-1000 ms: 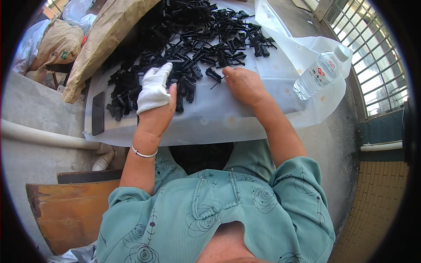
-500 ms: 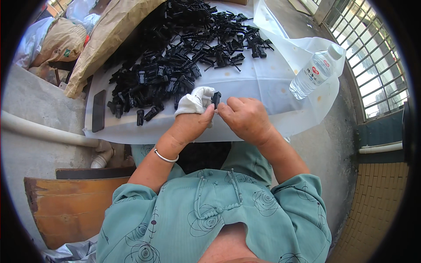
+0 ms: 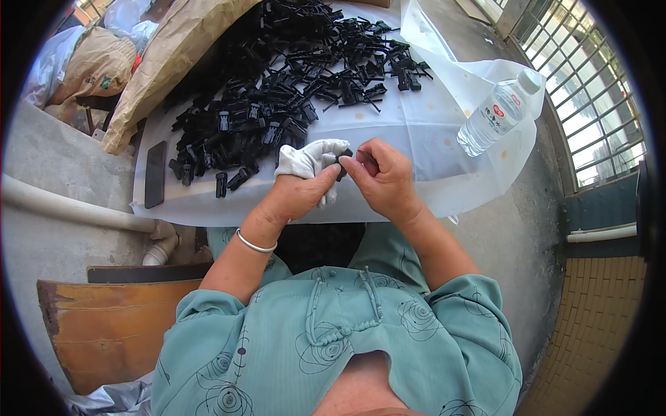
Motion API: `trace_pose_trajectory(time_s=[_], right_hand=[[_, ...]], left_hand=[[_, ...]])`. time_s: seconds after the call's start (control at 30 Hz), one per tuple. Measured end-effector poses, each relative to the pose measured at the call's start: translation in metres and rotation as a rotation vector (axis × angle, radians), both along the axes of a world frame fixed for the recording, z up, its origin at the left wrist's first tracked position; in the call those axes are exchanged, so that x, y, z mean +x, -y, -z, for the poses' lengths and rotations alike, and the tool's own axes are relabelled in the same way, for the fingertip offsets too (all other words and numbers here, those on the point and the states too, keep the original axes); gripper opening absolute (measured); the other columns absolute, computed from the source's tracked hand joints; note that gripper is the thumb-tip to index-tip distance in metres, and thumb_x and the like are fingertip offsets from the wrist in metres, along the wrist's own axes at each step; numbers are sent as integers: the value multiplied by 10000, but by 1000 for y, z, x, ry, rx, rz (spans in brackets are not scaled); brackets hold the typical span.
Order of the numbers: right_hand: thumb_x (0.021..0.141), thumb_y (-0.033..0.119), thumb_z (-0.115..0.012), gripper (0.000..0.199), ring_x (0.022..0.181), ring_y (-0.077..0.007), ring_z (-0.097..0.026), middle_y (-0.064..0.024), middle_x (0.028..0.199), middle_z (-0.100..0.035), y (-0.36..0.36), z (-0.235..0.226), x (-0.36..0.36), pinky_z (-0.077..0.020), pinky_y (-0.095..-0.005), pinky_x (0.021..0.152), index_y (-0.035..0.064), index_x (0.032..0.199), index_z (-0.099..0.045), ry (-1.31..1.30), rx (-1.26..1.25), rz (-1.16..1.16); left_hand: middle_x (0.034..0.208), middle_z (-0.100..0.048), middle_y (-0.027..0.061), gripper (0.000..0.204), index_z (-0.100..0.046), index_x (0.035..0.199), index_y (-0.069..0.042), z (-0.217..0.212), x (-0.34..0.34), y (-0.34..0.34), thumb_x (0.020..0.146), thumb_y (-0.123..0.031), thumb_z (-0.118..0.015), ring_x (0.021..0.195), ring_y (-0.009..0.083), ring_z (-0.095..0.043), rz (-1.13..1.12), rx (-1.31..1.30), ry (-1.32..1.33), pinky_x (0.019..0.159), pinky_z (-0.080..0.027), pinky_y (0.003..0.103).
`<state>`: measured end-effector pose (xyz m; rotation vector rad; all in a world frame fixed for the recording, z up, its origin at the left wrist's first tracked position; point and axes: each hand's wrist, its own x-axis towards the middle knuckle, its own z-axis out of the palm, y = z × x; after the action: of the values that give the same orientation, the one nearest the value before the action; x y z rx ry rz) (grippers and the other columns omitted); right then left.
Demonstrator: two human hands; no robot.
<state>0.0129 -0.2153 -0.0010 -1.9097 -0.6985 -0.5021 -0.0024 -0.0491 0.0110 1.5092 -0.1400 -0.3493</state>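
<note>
My left hand (image 3: 305, 177), in a white glove that leaves the thumb bare, is closed on a small black plastic part (image 3: 341, 166) above the table's near edge. My bare right hand (image 3: 383, 177) is right beside it. Its thumb and fingers are pinched together at the part's right side, and a thin dark strip shows between them. Exactly how the strip meets the part is hidden by the fingers. A large heap of similar black plastic parts (image 3: 257, 118) lies beyond and left of my hands. Two loose parts (image 3: 229, 182) rest at the heap's near edge.
A clear water bottle (image 3: 496, 118) stands on the white table cover (image 3: 423, 142) at the right. A dark phone (image 3: 155, 175) lies at the left edge. Brown paper (image 3: 177, 62) overhangs the far left. Below are a white pipe (image 3: 76, 206) and a wooden board (image 3: 118, 322).
The black part has tilted in my left hand. My right hand has turned, its fingers now raised and pinched with a thin strip showing. The left gloved fingers have extended around the part.
</note>
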Motion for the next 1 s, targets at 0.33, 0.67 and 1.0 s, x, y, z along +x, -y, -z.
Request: trace_pose_trajectory(time_s=[0.33, 0.67, 1.0], right_hand=[[918, 175, -485, 256, 587, -110, -417, -34, 622, -465, -2, 5, -3, -379, -258, 547, 4, 732, -521, -363, 121, -184], [933, 202, -460, 289, 594, -128, -437, -48, 635, -491, 5, 1, -4, -393, -276, 564, -5, 745, -533, -438, 49, -206], [920, 164, -478, 254, 589, -109, -425, -43, 620, -489, -19, 23, -3, -389, -249, 556, -4, 739, -537, -419, 157, -141]], left_hand=[[861, -586, 48, 285, -501, 1119, 8, -6, -12, 6, 846, -65, -544, 566, 55, -524, -116, 127, 193, 484, -441, 196], [822, -592, 45, 306, -500, 1149, 1, -8, -8, -1, 857, -67, -558, 582, 67, -552, -97, 25, 86, 480, -453, 190], [845, -616, 128, 245, -570, 1027, 37, 2, -9, 10, 795, -42, -552, 721, 203, -604, -206, 536, 694, 682, -492, 294]])
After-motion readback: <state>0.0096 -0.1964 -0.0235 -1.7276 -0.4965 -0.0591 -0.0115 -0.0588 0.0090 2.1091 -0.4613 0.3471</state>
